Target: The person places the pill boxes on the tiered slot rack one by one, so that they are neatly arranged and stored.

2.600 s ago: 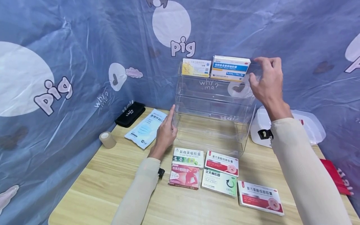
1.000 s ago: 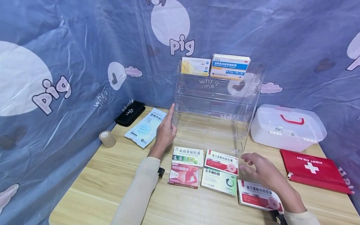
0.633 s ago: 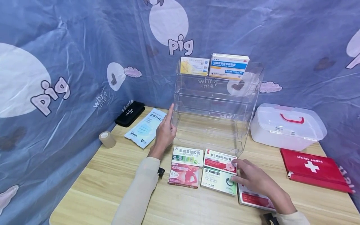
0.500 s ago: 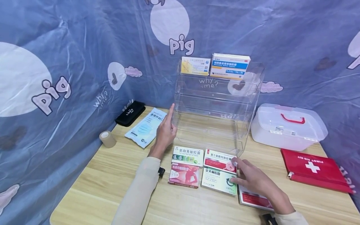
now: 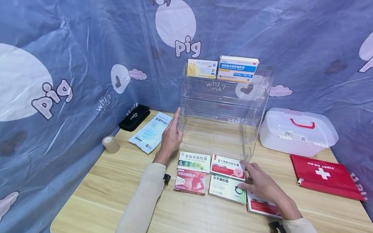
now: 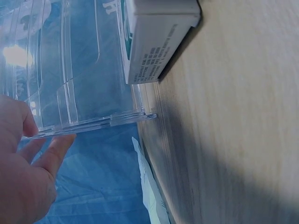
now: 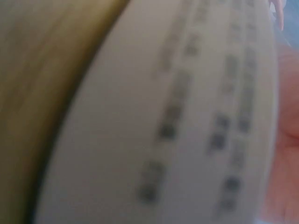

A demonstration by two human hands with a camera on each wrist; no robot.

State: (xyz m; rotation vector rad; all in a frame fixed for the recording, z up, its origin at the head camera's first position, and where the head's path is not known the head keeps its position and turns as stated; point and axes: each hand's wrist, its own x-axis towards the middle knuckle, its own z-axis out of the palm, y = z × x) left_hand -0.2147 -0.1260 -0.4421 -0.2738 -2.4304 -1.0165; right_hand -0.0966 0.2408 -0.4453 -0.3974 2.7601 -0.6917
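Observation:
My left hand point(image 5: 172, 137) pinches the left side panel of a clear tiered rack point(image 5: 222, 102); the left wrist view shows fingers on both faces of the panel. Just in front of the rack my right hand point(image 5: 262, 183) reaches over the medicine boxes. Its index fingertip is at the right edge of a red-and-white box point(image 5: 225, 165), and its thumb overlaps a green-and-white box point(image 5: 224, 189). Under this hand lies a second red-and-white box point(image 5: 263, 207), partly hidden. To the left are a green-banded white box point(image 5: 193, 158) and a pink box point(image 5: 189, 181).
The rack's top tier holds a yellow-and-white box point(image 5: 202, 68) and a blue-and-white box point(image 5: 237, 68). A clear lidded case point(image 5: 297, 139) and red first aid pouch point(image 5: 326, 181) are at right. At left lie a tape roll point(image 5: 110, 144), mask packet point(image 5: 148, 132) and black case point(image 5: 134, 118).
My right hand has come down from the rack's top right corner to the boxes on the table, its index finger shifting slightly lately. The left hand stays at the rack's side.

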